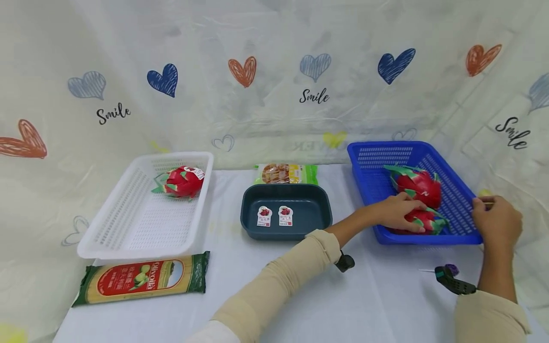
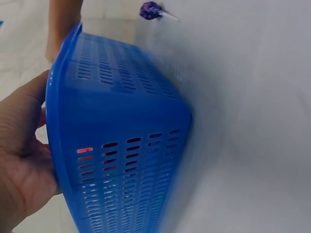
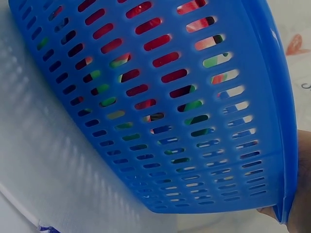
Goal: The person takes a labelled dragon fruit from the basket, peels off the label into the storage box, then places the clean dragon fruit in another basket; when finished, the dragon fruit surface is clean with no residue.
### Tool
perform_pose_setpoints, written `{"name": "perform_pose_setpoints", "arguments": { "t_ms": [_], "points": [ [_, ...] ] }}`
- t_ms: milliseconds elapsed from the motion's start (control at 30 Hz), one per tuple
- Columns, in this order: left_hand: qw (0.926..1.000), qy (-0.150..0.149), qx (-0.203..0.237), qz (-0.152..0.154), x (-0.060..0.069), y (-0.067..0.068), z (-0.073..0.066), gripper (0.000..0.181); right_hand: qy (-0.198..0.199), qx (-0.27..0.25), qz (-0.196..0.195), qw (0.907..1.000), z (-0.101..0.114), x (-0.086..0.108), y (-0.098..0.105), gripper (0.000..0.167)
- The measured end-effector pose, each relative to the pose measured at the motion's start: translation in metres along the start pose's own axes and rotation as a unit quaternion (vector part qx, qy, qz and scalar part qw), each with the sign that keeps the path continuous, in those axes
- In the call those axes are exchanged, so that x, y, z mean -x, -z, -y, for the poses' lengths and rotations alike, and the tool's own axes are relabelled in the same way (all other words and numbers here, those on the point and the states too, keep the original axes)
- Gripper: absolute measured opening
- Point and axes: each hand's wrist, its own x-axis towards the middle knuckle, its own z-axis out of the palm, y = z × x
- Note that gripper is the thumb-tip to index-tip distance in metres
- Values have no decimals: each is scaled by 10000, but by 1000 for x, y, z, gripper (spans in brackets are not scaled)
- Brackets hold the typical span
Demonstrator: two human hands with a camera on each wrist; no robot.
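In the blue basket (image 1: 364, 183) at the right lie two red dragon fruits. My left hand (image 1: 396, 213) reaches over the near rim and grips the nearer fruit (image 1: 422, 220), thumb on its front side; the farther fruit (image 1: 422, 189) lies just behind. In the left wrist view the left hand (image 2: 24, 160) is beside the basket's rim (image 2: 54, 111), its fingertips hidden. My right hand (image 1: 497, 221) has its fingers curled at the basket's right rim. The right wrist view shows mostly the basket wall (image 3: 265, 97), with part of the right hand (image 3: 303, 184) at the edge.
A white basket (image 1: 197, 224) with a dragon fruit (image 1: 184, 182) stands left, a pasta packet (image 1: 141, 280) before it. The dark tray (image 1: 286, 190) at the middle holds two stickers; a green food packet (image 1: 285, 174) lies behind. A purple lollipop (image 1: 452, 270) lies near the right wrist.
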Motion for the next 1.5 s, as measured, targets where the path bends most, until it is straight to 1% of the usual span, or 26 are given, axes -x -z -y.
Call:
{"name": "perform_pose_setpoints", "arguments": {
  "t_ms": [133, 267, 400, 533, 733, 833, 967, 1100, 1167, 1233, 1300, 1400, 1433, 1500],
  "points": [
    [9997, -88, -232, 50, 8, -2, -4, 61, -138, 69, -7, 9999, 0, 1, -2, 54],
    [9994, -208, -285, 48, 19, -2, -7, 56, -136, 102, -15, 9999, -1, 2, -1, 54],
    [9983, -376, -453, 13, 30, 2, -9, 59, -111, 110, -4, 9999, 0, 0, 0, 53],
    [9979, -332, -549, 83, 43, 8, -11, 62, -125, 54, -72, 9999, 2, -2, 0, 54],
    [9976, -256, -614, 215, 71, 20, -12, 59, -71, -163, -379, 9991, 0, -1, -2, 51],
    [9970, -145, -713, 253, 88, 26, -10, 58, -128, -359, -437, 9983, 0, 1, -3, 50],
    [9967, -102, -772, 217, 113, 33, -4, 57, -221, -565, -514, 9968, 3, 6, -4, 50],
    [9987, -81, -489, 82, 142, 43, 2, 55, -180, -635, -650, 9957, 6, 9, -4, 50],
    [9995, -88, -303, -54, 158, 49, 6, 52, -164, -715, -707, 9948, 7, 11, -5, 52],
    [9994, -148, -197, -231, 173, 54, 11, 47, -126, -816, -879, 9927, 8, 12, -8, 53],
    [9991, -188, 97, -380, 188, 60, 18, 43, -58, -900, -1131, 9895, 8, 14, -11, 54],
    [9959, -137, 673, -595, 206, 70, 27, 37, 97, -892, -1577, 9834, 8, 17, -13, 54],
    [9938, -105, 878, -673, 212, 72, 30, 36, 162, -878, -1727, 9809, 9, 18, -14, 54],
    [9890, -24, 1227, -827, 222, 78, 38, 34, 246, -832, -1896, 9780, 11, 23, -14, 54]
  ]
}}
